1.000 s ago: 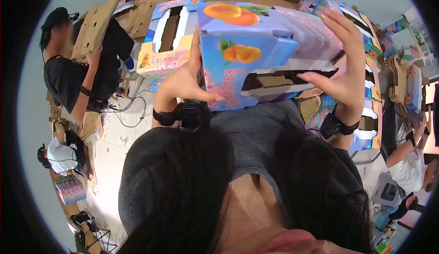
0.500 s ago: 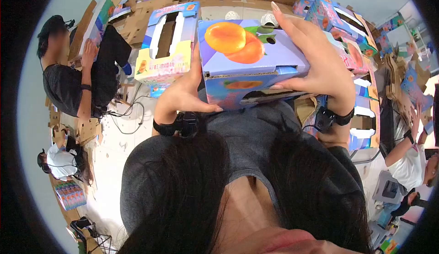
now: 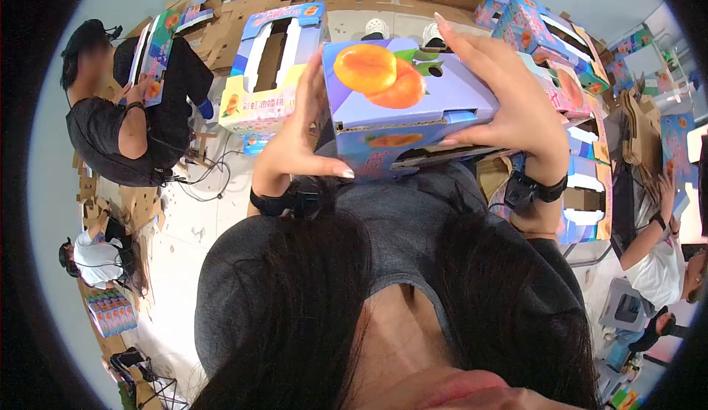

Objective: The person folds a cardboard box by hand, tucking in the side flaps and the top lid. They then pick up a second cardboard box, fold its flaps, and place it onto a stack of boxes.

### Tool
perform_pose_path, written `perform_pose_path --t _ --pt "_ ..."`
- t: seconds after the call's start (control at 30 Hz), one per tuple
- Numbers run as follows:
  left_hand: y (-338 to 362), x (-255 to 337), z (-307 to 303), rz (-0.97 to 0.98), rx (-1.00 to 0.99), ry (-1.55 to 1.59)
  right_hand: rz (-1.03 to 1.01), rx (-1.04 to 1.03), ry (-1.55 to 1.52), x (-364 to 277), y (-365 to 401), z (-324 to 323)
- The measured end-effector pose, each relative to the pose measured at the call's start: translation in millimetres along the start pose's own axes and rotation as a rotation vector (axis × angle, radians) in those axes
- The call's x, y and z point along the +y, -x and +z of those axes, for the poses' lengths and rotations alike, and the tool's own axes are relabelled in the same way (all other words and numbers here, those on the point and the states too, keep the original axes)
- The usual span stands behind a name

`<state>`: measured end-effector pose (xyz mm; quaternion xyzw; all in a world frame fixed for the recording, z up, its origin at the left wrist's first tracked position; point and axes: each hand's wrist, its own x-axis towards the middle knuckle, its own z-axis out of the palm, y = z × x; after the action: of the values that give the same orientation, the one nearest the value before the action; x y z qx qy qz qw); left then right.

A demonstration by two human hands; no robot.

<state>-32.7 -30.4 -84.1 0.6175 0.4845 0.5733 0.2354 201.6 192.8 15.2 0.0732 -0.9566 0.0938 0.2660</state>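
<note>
A purple-blue cardboard fruit box (image 3: 450, 89) printed with orange fruit is held in front of my chest, its printed side toward my head camera. My left hand (image 3: 295, 144) is at the box's left end, fingers along that side and thumb by the lower corner. My right hand (image 3: 512, 100) grips the other end, fingers over the far edge and thumb on the near edge. Just left of it stands a box with a yellow front panel (image 3: 254, 104) and an opening in its top.
More printed boxes (image 3: 542, 30) are stacked at right, with further ones (image 3: 586, 196) below them. A person in black (image 3: 110, 137) sits at left handling a printed carton piece (image 3: 157, 56). Another in white (image 3: 656, 262) works at right. Cables (image 3: 214, 170) lie on the floor.
The held box has shifted slightly right and down. My left hand has loosened a little, its thumb moving left. The person at left has brought a carton piece closer over their lap.
</note>
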Motion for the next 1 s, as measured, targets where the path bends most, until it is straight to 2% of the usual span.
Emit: perform_pose_path --t 0.1,0.17,0.33,0.43,0.57,0.63,0.7,0.77,0.87,0.97,1.0 --pt "-17 8 12 0.218 0.168 0.222 0.01 -0.007 0.032 -5 -2 4" --pt "-20 28 21 0.133 0.207 0.227 0.035 -0.001 0.039 -10 -2 6" --pt "-22 35 25 0.096 0.205 -0.103 0.154 -0.01 -0.006 -15 1 6" --pt "-21 26 22 0.072 0.255 -0.107 0.156 0.13 0.363 -24 4 5" --pt "-23 14 8 0.098 0.326 -0.101 0.169 0.446 0.522 -16 19 12" --pt "-22 12 2 0.105 0.353 -0.099 0.106 0.712 0.425 19 47 22" --pt "-17 8 -4 0.11 0.399 -0.064 0.243 0.98 0.668 42 79 26" --pt "-10 3 -10 0.092 0.484 0.018 0.524 1.239 0.603 85 128 30" --pt "2 -11 -26 0.105 0.528 0.192 0.891 1.364 0.143 118 174 41" --pt "9 -14 -37 0.061 0.548 0.192 0.884 1.332 -0.792 136 195 63" --pt "12 -14 -39 0.057 0.56 0.192 0.757 1.166 -1.19 139 209 71"
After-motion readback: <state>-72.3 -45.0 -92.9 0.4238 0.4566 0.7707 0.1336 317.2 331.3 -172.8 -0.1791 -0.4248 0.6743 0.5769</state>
